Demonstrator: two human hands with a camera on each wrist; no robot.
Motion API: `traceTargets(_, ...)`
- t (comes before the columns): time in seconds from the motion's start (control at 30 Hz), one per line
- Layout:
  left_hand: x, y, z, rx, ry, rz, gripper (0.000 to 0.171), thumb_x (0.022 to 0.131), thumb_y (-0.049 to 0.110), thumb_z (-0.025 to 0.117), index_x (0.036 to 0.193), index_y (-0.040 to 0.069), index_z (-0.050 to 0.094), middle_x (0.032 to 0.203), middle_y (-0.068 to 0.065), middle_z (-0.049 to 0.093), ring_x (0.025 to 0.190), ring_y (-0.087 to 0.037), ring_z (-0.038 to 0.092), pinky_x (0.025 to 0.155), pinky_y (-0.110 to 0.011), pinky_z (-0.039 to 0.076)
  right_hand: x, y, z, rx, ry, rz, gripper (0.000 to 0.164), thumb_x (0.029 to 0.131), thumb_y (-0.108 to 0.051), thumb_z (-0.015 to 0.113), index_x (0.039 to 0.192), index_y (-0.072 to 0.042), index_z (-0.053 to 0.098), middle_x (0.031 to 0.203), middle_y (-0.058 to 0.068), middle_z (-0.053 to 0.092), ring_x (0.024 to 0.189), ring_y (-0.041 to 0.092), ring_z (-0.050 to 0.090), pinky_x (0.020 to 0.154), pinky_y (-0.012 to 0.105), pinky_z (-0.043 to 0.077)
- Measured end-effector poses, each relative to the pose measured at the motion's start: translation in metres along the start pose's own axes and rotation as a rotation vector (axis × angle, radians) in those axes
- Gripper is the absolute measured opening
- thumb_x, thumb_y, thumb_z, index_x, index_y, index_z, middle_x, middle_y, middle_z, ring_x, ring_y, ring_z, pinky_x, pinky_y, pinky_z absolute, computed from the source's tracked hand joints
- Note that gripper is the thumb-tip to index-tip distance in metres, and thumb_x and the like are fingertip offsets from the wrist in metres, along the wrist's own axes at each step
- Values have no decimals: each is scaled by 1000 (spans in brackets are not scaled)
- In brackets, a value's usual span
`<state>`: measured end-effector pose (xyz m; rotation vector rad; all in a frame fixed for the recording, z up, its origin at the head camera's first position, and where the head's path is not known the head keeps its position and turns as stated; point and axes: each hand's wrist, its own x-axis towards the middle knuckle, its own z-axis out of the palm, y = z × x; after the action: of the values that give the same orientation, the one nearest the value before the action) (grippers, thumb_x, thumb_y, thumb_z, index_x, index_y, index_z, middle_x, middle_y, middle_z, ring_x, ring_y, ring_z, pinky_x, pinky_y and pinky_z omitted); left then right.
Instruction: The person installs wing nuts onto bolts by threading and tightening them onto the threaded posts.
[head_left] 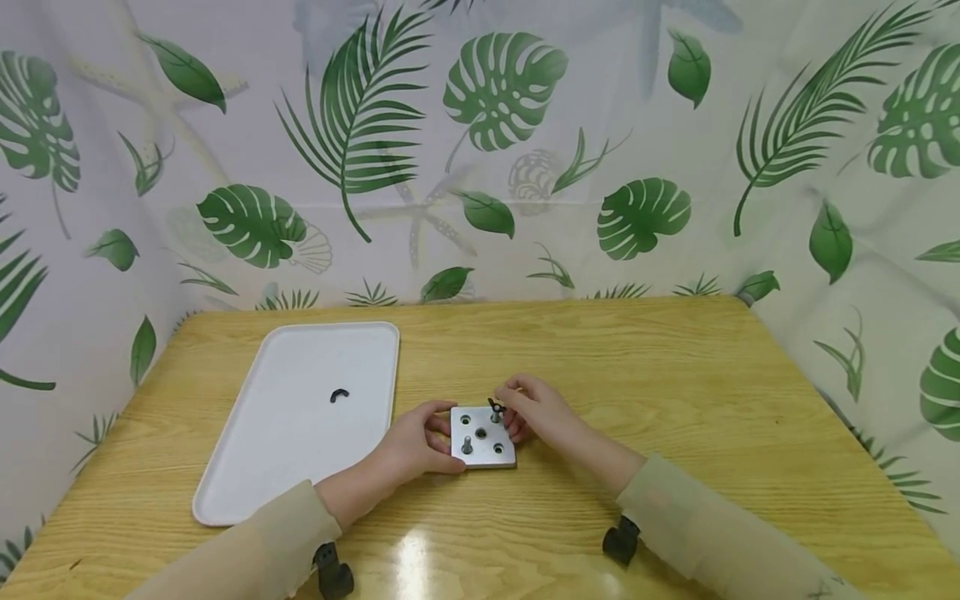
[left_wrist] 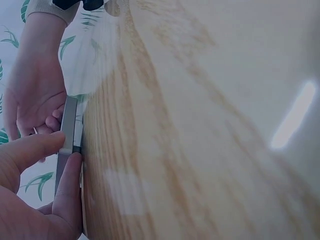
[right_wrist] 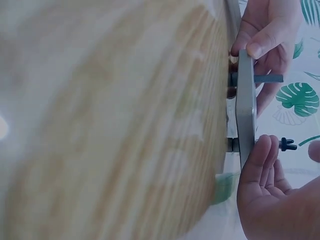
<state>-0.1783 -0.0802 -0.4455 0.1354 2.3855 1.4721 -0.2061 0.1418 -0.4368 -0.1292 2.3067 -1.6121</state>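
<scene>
A square silver metal plate (head_left: 482,458) with several holes sits slightly raised above the table, and two bolts stand up from it. My left hand (head_left: 416,440) grips the plate's left side, thumb on the near corner. A black wing nut (head_left: 497,407) sits on top of the far-right bolt (head_left: 495,417). My right hand (head_left: 542,410) is beside that wing nut. In the right wrist view its fingers (right_wrist: 262,160) touch the plate and the thumb appears apart from the wing nut. The near-left bolt (head_left: 467,445) has a bare top.
A white tray (head_left: 300,358) lies on the left of the wooden table (head_left: 637,375). One black wing nut (head_left: 340,394) lies on it. A leaf-patterned cloth (head_left: 525,208) hangs behind and at both sides.
</scene>
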Motion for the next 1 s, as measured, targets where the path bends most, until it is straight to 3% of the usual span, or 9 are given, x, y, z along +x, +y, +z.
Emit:
traceTargets(0.1,0,0,-1,-8,-2,-4,86,74,-5,93,151,4,55,114,-11,68,84,-14,68,72,-26,57,-1,-1,-1,107,-28,19,39,107,-15,47,138,7,58,79,3,61,63,9,59,61,22,55)
traceTargets(0.2,1,0,-1,-14,-6,-5,86,75,-4,92,152,4,54,115,-11,68,85,-14,68,72,-26,57,-2,-2,-2,185,-56,45,47,101,-7,46,144,6,58,79,2,61,64,8,58,62,21,55)
traceTargets(0.57,-1,2,-1,-24,-12,-3,87,74,-6,92,152,4,54,114,-11,67,84,-14,68,70,-26,57,-4,-2,-2,257,-81,65,45,96,-4,53,137,12,61,78,-1,62,66,6,58,62,19,54)
traceTargets(1.0,0,0,1,-28,-7,-13,86,75,-5,92,151,5,55,115,-11,68,83,-13,68,71,-25,57,-4,4,0,168,-50,51,21,104,-9,62,117,7,63,80,0,64,67,8,60,63,21,57)
